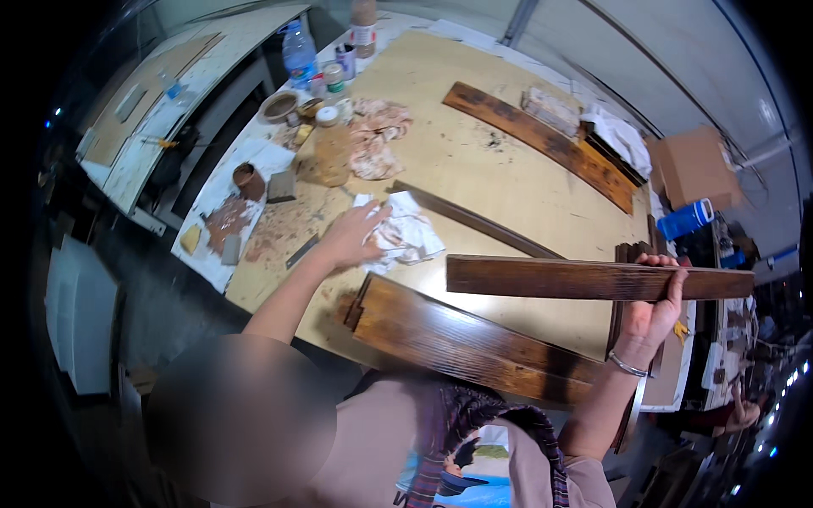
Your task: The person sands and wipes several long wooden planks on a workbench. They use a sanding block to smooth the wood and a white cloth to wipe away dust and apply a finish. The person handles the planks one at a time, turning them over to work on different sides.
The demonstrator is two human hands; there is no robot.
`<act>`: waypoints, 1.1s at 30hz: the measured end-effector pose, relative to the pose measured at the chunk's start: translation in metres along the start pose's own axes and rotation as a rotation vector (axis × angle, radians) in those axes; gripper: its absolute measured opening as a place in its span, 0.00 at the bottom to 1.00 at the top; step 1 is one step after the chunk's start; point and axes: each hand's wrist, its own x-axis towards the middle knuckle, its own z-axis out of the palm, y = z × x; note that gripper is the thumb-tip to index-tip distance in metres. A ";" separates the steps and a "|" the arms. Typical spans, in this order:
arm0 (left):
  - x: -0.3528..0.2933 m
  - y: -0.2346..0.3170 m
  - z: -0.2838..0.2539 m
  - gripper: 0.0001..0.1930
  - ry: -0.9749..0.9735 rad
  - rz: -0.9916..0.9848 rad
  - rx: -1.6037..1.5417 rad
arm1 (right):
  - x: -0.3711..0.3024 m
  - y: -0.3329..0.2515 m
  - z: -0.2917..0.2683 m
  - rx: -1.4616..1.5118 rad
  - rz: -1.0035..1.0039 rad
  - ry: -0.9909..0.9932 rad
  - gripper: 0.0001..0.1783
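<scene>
My left hand (349,236) is on a crumpled white rag (410,230) with brown stains, its fingers and thumb closed around the rag's near side. At the right, my right hand (654,311) grips a dark brown wooden board (529,278), holding it up level above the table. Below that board lies a wider stained wooden plank (457,334) with a glossy grooved surface, along the table's near edge. A narrow dark wooden strip (483,222) rests behind the rag.
A mottled brown plank (542,146) lies at the far right, near a white cloth (618,135) and a cardboard box (696,168). At the left stand a plastic bottle (299,55), a jar of brown liquid (329,152), a brown cup (248,181) and a stained rag (377,135).
</scene>
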 end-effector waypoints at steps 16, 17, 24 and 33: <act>0.085 0.273 -0.064 0.20 0.015 0.485 -0.621 | -0.017 0.032 0.019 -0.033 0.074 0.180 0.17; 0.082 0.285 -0.057 0.19 -0.019 0.467 -0.521 | -0.018 0.025 0.021 -0.015 0.127 0.100 0.18; 0.036 0.193 -0.059 0.15 -0.418 0.426 -0.161 | -0.002 -0.075 -0.030 -0.078 -0.046 0.063 0.18; 0.068 0.284 -0.074 0.13 -0.474 0.241 -0.767 | 0.011 -0.039 -0.015 0.051 0.040 0.171 0.17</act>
